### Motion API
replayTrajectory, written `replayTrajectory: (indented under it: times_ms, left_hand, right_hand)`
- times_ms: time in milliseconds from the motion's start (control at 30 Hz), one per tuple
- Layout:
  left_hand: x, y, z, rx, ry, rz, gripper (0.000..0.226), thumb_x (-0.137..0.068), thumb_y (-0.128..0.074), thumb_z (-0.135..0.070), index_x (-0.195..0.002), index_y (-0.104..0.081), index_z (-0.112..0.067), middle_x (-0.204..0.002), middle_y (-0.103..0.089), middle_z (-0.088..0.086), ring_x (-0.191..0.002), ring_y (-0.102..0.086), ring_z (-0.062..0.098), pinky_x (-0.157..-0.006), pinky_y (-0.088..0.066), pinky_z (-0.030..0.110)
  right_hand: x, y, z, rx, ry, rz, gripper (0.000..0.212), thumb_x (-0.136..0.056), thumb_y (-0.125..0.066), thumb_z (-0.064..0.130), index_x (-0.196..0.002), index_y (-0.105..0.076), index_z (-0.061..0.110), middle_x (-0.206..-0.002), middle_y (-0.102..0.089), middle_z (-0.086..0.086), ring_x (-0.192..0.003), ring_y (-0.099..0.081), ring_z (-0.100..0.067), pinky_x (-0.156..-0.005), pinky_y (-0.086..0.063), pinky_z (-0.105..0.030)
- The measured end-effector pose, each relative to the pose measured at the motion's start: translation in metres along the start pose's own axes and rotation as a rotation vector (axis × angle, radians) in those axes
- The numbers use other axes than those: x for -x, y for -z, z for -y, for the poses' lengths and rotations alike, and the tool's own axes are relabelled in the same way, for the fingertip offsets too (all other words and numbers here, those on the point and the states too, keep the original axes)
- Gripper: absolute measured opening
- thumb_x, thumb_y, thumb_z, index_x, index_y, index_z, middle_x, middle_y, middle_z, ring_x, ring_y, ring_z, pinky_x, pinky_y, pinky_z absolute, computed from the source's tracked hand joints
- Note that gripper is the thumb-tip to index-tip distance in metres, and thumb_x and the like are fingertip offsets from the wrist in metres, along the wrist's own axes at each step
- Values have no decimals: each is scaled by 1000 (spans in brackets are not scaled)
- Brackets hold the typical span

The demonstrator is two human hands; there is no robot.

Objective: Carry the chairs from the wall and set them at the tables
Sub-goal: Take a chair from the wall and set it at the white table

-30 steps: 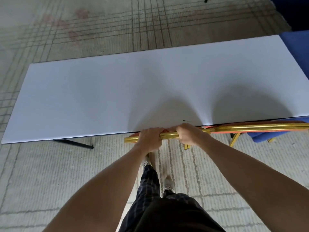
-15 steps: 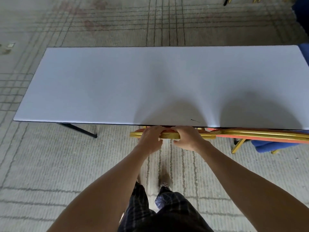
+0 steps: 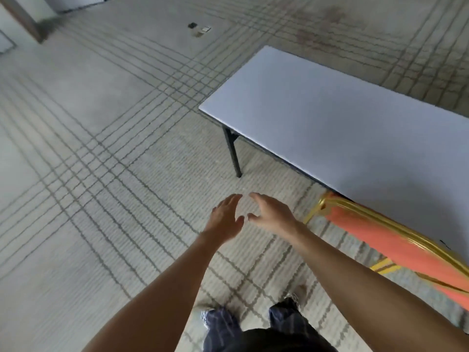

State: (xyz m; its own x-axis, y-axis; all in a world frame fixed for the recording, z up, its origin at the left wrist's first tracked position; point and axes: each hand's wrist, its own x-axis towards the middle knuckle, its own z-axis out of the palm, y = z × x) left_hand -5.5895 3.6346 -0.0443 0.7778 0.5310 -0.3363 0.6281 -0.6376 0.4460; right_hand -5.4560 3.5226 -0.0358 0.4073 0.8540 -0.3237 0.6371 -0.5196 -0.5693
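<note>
An orange chair (image 3: 380, 240) with a gold metal frame stands pushed against the near long edge of the white table (image 3: 330, 118) at the right. Its backrest top runs along the table edge. My left hand (image 3: 225, 219) and my right hand (image 3: 271, 214) hover over the carpet to the left of the chair, fingers spread, palms facing each other, holding nothing. Both hands are apart from the chair.
Grey carpet with dark grid lines covers the floor to the left and ahead. One black table leg (image 3: 233, 153) stands near the table's left corner. Small floor plates (image 3: 200, 29) lie far ahead. A wall base (image 3: 22, 19) shows at the top left.
Both hands have let go of the chair's gold top rail and opened. My view has swung left, so the table and chair now sit at the right.
</note>
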Motion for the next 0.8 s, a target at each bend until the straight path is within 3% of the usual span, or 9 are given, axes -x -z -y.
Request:
replayTrajectory:
  times_ms: [167, 567, 800]
  left_hand:
    - [76, 46, 126, 143, 213, -133, 63, -98, -55, -31, -154, -26, -29, -160, -30, -3, -144, -33, 22, -116, -31, 44]
    - [268, 130, 393, 408, 520, -491, 54, -92, -65, -18, -143, -48, -13, -143, -53, 7, -133, -48, 21, -103, -29, 16]
    - [372, 151, 502, 543, 732, -659, 53, -91, -65, -19, -141, -50, -15, -141, -56, 3, -132, -50, 19, -109, -36, 27]
  right_hand:
    - [-35, -73, 132, -39, 70, 156, 72, -89, -63, 48, -151, -32, 26, -145, -50, 4, -130, -49, -15, -100, -41, -31]
    - [-76, -264, 416, -50, 298, 395, 64, -87, -63, 44, -145, -41, 30, -137, -55, 9, -125, -53, -11, -98, -46, -31]
    - [-83, -367, 567, -3, 479, 597, 56, -88, -65, 39, -140, -49, 25, -128, -61, 6, -118, -56, -11, -100, -47, -31]
